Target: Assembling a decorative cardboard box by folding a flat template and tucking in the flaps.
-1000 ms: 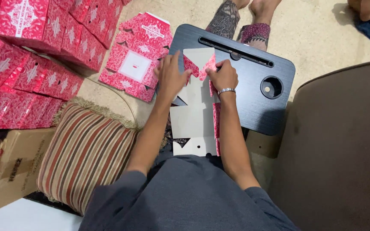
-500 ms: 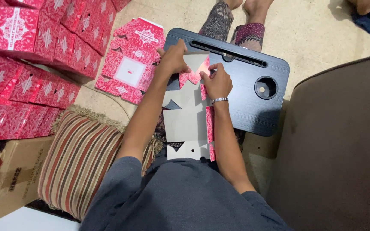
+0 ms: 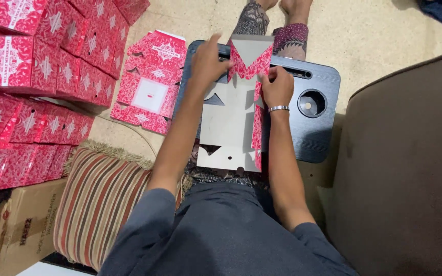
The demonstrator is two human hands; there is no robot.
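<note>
Head view looks straight down on a person seated with a dark lap desk (image 3: 323, 133) across their legs, and a flat, unfolded carton blank (image 3: 228, 120) lies on it with its grey inner side up. The blank runs lengthwise away from the body, its near end overhanging the desk edge above the lap and its far end lifted, showing red patterned flaps. The left hand (image 3: 206, 64) grips the far left edge of the blank, fingers curled around the cardboard. The right hand (image 3: 277, 87), with a metal bracelet at the wrist, pinches a red flap at the blank's right side near the top, thumb and fingers pressed on it. A round cup recess sits in the desk just right of that hand. To the left on the floor lies a stack of flat red blanks (image 3: 149, 84), and beyond it rows of folded red boxes (image 3: 31, 66). A striped cushion (image 3: 101, 204) rests beside the person's left elbow, next to a brown cardboard carton (image 3: 11, 230).
</note>
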